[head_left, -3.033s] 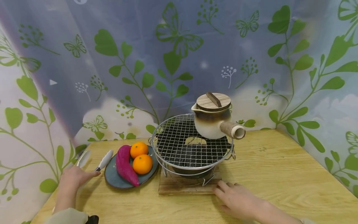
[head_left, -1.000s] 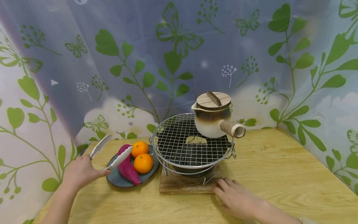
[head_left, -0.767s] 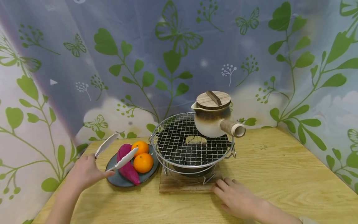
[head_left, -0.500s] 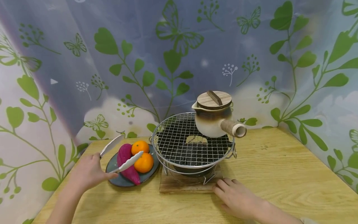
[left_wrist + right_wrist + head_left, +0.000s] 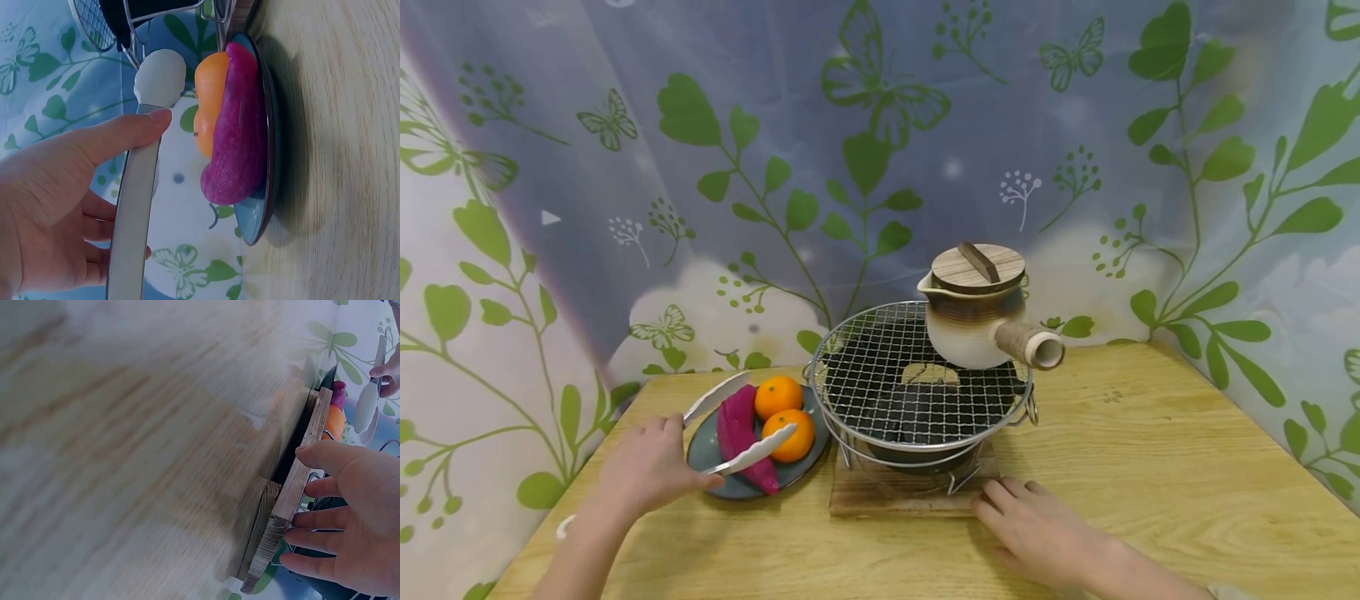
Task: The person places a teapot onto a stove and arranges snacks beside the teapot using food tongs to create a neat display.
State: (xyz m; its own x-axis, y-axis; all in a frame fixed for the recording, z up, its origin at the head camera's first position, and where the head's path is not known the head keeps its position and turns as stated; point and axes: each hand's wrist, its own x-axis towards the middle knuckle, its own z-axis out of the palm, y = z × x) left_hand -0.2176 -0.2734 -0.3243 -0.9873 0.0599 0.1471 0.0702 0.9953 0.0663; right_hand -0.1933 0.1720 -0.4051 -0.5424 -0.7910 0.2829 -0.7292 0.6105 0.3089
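My left hand (image 5: 651, 467) holds a pair of tongs (image 5: 131, 206), thumb on one arm and fingers at the other. Their pale scalloped tips are spread apart over a blue-grey plate (image 5: 703, 450). Between those tips in the head view lies a purple sweet potato (image 5: 737, 429) on the plate. Two oranges sit beside it, the rear orange (image 5: 778, 397) and the front orange (image 5: 799, 446), which one tong tip overlaps. My right hand (image 5: 1037, 529) rests at the right front corner of a wooden board (image 5: 306, 450), its fingers fairly straight against the edge.
On the board stands a round grill with a wire mesh top (image 5: 880, 392). A clay pot (image 5: 973, 329) with a wooden lid (image 5: 958, 267) sits at the mesh's right rear, its wrapped handle (image 5: 1018, 340) jutting right. A patterned curtain (image 5: 880, 167) hangs behind the wooden table (image 5: 1150, 467).
My left hand has lifted the tongs from beside the plate and carried them right, over the sweet potato, lowering them lately. My right hand has stayed at the board.
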